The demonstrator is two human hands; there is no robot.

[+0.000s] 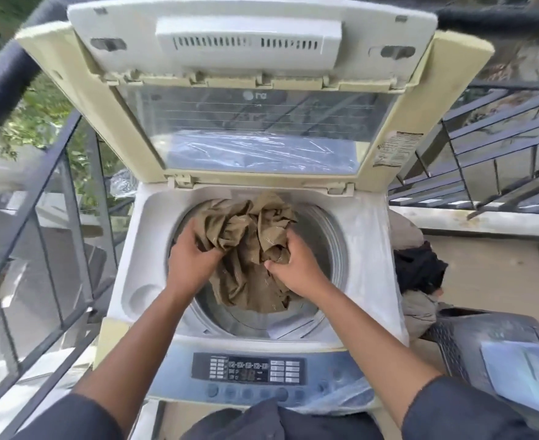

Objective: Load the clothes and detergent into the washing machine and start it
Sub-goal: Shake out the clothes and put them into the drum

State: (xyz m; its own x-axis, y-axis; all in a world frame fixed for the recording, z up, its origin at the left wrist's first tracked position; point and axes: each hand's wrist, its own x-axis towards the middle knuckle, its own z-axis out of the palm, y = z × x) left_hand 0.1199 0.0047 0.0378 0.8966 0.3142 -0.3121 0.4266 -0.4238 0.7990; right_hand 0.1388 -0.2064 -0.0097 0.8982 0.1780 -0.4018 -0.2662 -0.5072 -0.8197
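My left hand (195, 254) and right hand (293, 265) both grip the olive cloth (249, 249) over the drum (331, 246); I am loading; next I must push it down and let go.

I'm in a dark navy top, sleeves (471, 404) pushed up near the elbows so my forearms are bare. No rings, watch or gloves on my left hand (192, 258) or right hand (296, 268).

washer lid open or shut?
Open. The cream glass-paned lid stands folded up behind the drum, where both hands grip an olive-brown garment.
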